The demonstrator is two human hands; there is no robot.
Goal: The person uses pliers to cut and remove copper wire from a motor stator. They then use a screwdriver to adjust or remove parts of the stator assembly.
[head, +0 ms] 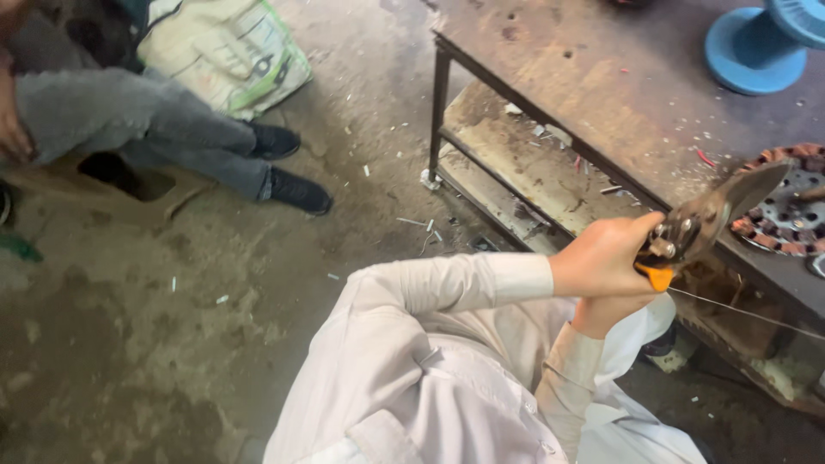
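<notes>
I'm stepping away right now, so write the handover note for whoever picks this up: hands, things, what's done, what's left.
Left hand: closed round the orange-handled snips, blades together, pointing up toward the copper-wound ring.
Right hand: tucked just under the left, mostly hidden; its grip cannot be made out.
Things: the ring lies on the rusty table; a thin wire runs taut from below the hands to the right edge.
Done: small offcuts already litter the floor and the lower shelf.
Left: the wire is in one piece and the ring's winding is in place.

A rusty metal workbench [601, 77] carries a blue spool [760, 43], a copper-wound stator [786, 206] and scattered wire scraps [705, 157].
</notes>
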